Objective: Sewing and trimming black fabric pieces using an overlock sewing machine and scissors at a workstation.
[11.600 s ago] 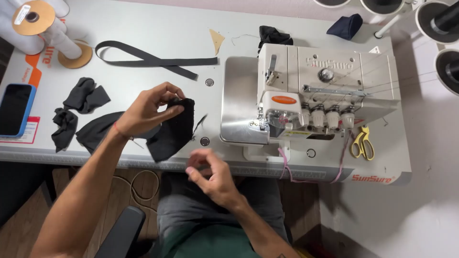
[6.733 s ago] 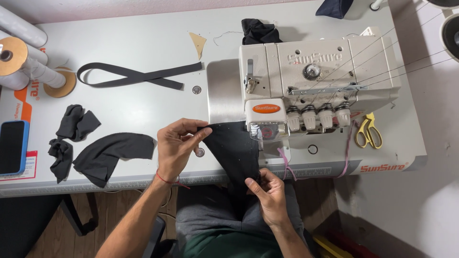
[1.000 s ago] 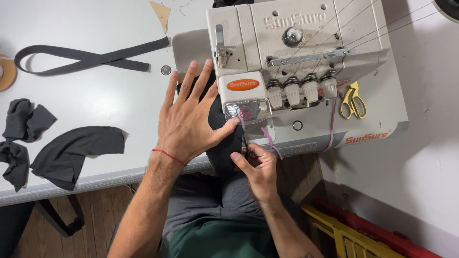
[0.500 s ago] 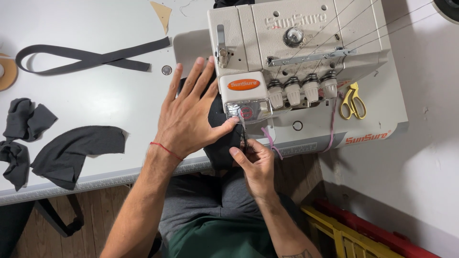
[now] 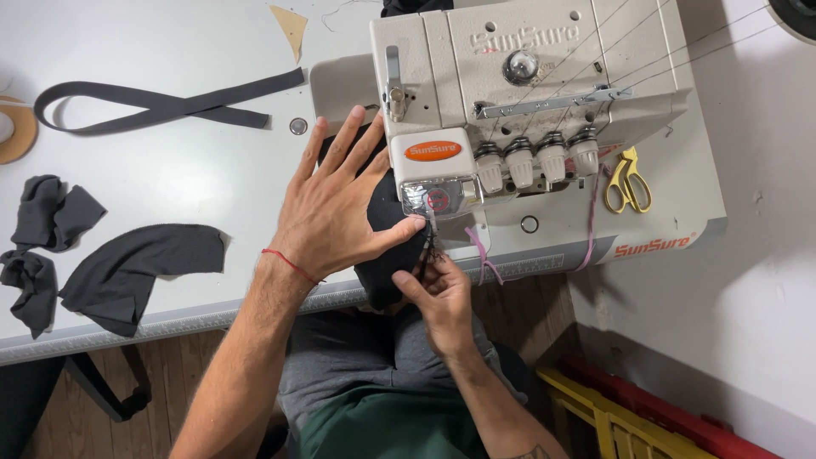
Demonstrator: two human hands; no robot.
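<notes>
Centrally, a black fabric piece (image 5: pixel 387 255) lies on the bed of a cream overlock sewing machine (image 5: pixel 510 110), its near end hanging over the near edge of the white table (image 5: pixel 170 178). The left hand (image 5: pixel 340 208) rests flat on the fabric with fingers spread, the thumb reaching toward the presser-foot area. The right hand (image 5: pixel 438 289) sits just near of the foot and pinches the fabric's edge between thumb and fingertips. As a judgement, the seam appears to be at its start: most of the piece lies in front of the needle area, and how much edge is stitched cannot be told, since the hands cover it. To the left on the table lie a curved dark grey cut piece (image 5: pixel 136 268) and crumpled dark scraps (image 5: pixel 42 238), untouched; farther off lies a crossed dark strip (image 5: pixel 170 102). Yellow-handled scissors (image 5: pixel 627 180) rest on the machine's right side, well apart from both hands.
</notes>
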